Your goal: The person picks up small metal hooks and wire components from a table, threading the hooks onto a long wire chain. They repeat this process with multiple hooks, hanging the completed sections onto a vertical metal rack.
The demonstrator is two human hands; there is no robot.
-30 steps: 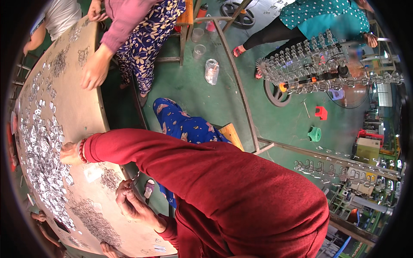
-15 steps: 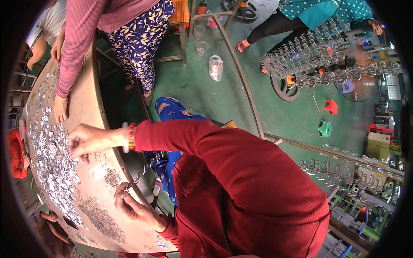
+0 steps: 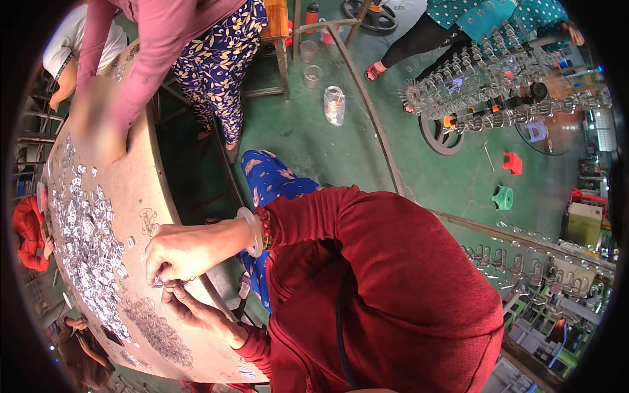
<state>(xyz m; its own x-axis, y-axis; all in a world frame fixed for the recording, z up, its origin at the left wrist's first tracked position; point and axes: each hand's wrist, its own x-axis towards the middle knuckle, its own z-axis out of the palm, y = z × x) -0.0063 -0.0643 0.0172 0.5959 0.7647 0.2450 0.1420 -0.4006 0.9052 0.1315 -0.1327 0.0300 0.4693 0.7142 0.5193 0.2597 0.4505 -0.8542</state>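
My right hand point(image 3: 187, 252), with a pale bangle point(image 3: 249, 232) and a red beaded bracelet at its wrist, pinches a small shiny metal piece point(image 3: 157, 283). Just below it, my left hand point(image 3: 200, 318) has its thumb and fingers closed at the same spot, fingertips almost touching the right ones. What the left fingertips hold is too small to make out. Beyond both hands, a heap of small shiny metal pieces point(image 3: 88, 252) covers the tabletop. A pile of thin wire pieces point(image 3: 157, 334) lies left of my left hand.
The curved tan table point(image 3: 147, 173) bears a few wire pieces point(image 3: 149, 219) near my right hand. A co-worker in a pink top point(image 3: 157, 39) leans over it. Behind stand metal frames, a rack of wire hooks point(image 3: 472, 82), a red stool point(image 3: 512, 164) and a green stool point(image 3: 503, 198).
My right hand has drawn back from the shiny heap to meet my left hand. The linked wire strand by my left hand no longer shows. The co-worker's arms have shifted across the table.
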